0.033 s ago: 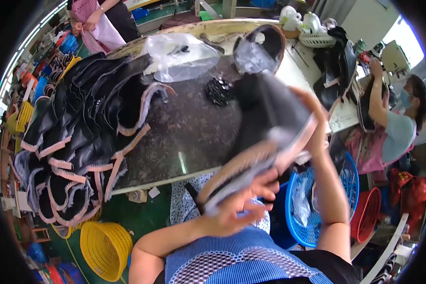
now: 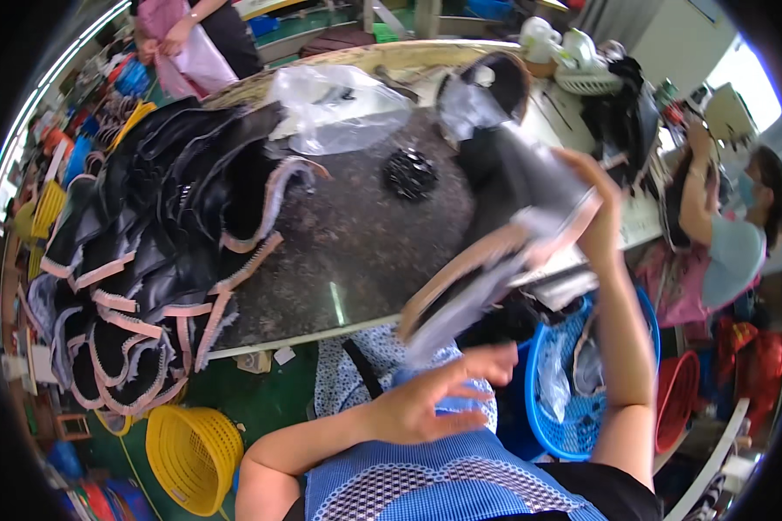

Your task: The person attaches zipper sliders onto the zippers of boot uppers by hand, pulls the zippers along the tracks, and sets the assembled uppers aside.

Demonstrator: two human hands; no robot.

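Note:
My right hand [image 2: 601, 201] is raised over the right side of the dark speckled table [image 2: 356, 252] and grips a black shoe upper with a pink edge band [image 2: 504, 217]. The piece hangs tilted, its lower end pointing toward me. Just below that end my left hand [image 2: 434, 401] is open with fingers spread, holding nothing. Whether it touches the piece I cannot tell. A large pile of similar black uppers with pink trim [image 2: 156, 260] covers the table's left half.
Clear plastic bags [image 2: 339, 104] and a small black bundle [image 2: 408, 174] lie at the table's far side. A blue basket [image 2: 573, 382] stands beside my right arm, a yellow basket [image 2: 191, 456] and a red one [image 2: 676, 399] on the floor. A person [image 2: 730, 243] works at right, another [image 2: 200, 43] beyond the table.
My left hand has dropped slightly away from the lower end of the shoe upper. The right hand still holds the piece up.

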